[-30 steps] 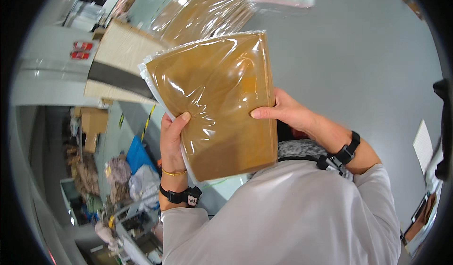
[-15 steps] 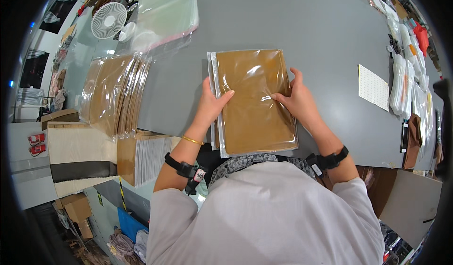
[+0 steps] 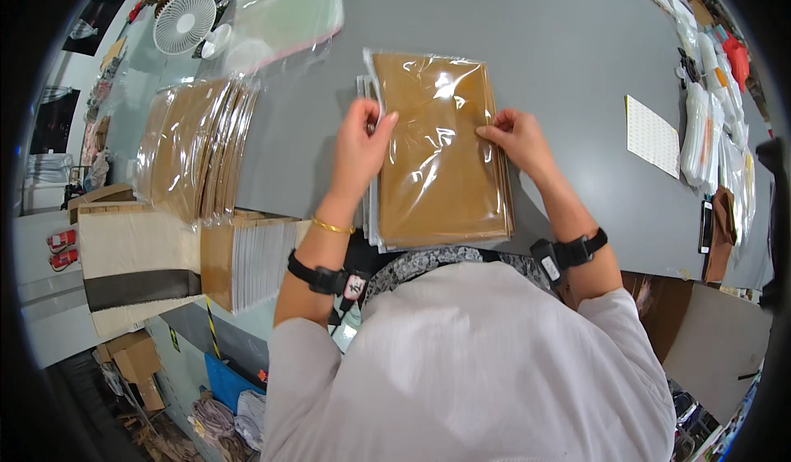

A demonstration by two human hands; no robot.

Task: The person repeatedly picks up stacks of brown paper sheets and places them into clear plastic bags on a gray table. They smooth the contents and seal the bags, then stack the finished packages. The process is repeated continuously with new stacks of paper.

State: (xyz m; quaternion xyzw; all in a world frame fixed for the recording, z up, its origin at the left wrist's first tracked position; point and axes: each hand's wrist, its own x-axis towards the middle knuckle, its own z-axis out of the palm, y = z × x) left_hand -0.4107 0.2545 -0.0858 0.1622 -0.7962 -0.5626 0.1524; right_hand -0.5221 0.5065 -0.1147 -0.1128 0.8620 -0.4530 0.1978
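In front of me, close to the table's near edge, lies a small stack of flat brown packages in clear plastic sleeves. Its top package (image 3: 441, 174) is glossy and creased, and its upper part sits a little askew over the ones beneath. My left hand (image 3: 360, 153) pinches that package's left edge, where the clear film curls up. On the opposite side, the thumb and fingers of my right hand (image 3: 517, 139) are closed on the right edge. Several similar brown packages in film (image 3: 185, 145) lean in an overlapping row to the left.
Clear plastic bags (image 3: 288, 9) lie at the far left beside a white fan (image 3: 184, 22). On the right are a white sheet of stickers (image 3: 652, 137), bundled plastic sleeves (image 3: 699, 141), a phone (image 3: 706, 227) and a brown folded piece (image 3: 722, 235). A grey table (image 3: 568, 58) carries them.
The top package has shifted away from me, its left film edge lifting. Both hands have moved up along its sides, and my right thumb has gone from its face to the edge.
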